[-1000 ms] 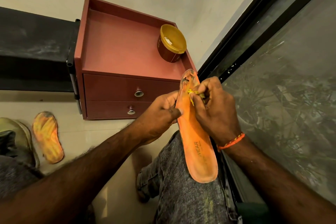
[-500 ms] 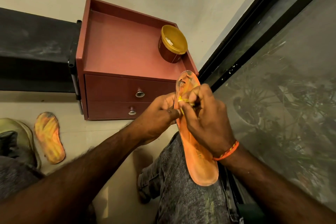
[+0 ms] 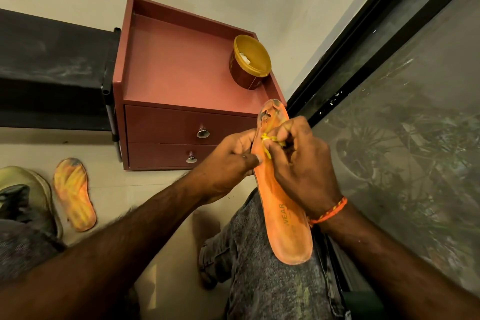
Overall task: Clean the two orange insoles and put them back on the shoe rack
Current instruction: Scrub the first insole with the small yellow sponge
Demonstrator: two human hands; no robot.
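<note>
Two insoles in view, one in hand and one waiting. Insole in hand [image 3: 281, 210]: orange, held lengthwise over the right knee, heel end toward the body, toe end up and just in front of the red drawer unit [image 3: 181, 80]. Toe area shows dark grime and scuffing. Printed lettering visible near the heel half.

Left hand [image 3: 228, 166]: fingers curled round the insole's left edge, thumb pressed on the top face, steadying it. Right hand [image 3: 301, 163]: fingers bunched and pinching a small yellow scrap [image 3: 268, 141] against the forefoot; whether that scrap is cloth, thread or peeled material, cannot tell. Fingertips closed tight on it.

Second insole [image 3: 74, 195]: flat on the floor to the left, top face streaked yellow and grey, just beside a pale shoe [image 3: 31, 189]. Untouched by either hand.

Open yellow tub [image 3: 250, 60] stands on the drawer unit's top, something white inside. Dark shoe rack [image 3: 52, 67] sits left of the unit, against the wall.

Judgement: step in hand is cleaning the first insole, working the forefoot. Task early; neither insole is on the rack. Next move likely calls for firm left-hand support while the right works toward the dirty toe, with more cleaner from the tub if needed.
</note>
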